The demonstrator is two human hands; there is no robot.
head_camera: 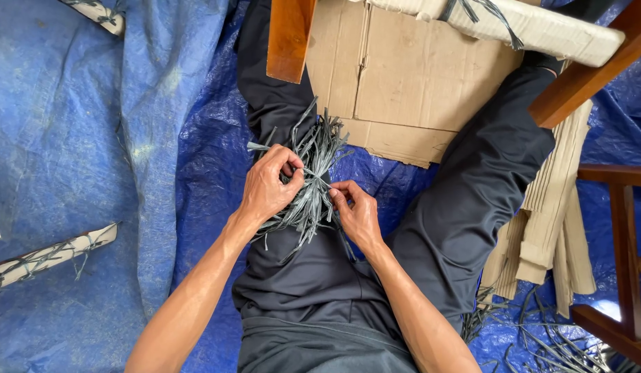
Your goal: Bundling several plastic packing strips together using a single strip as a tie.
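Note:
A bundle of grey-green flat strips [319, 148] lies on my left thigh, its ends fanned out above and below. My left hand [268, 186] is clamped around the middle of the bundle. My right hand [355, 211] sits just to its right, thumb and fingers pinching a single thin strip at the bundle's waist. I sit on the ground in dark trousers, legs spread apart.
A flattened brown cardboard sheet [403, 76] lies between my legs on a blue tarp [71, 138]. Wooden chair legs [289, 38] stand ahead, a cushion roll [541, 27] across them. Folded cardboard strips [555, 228] and loose grey strips [555, 342] lie at right. Wrapped sticks [44, 255] lie at left.

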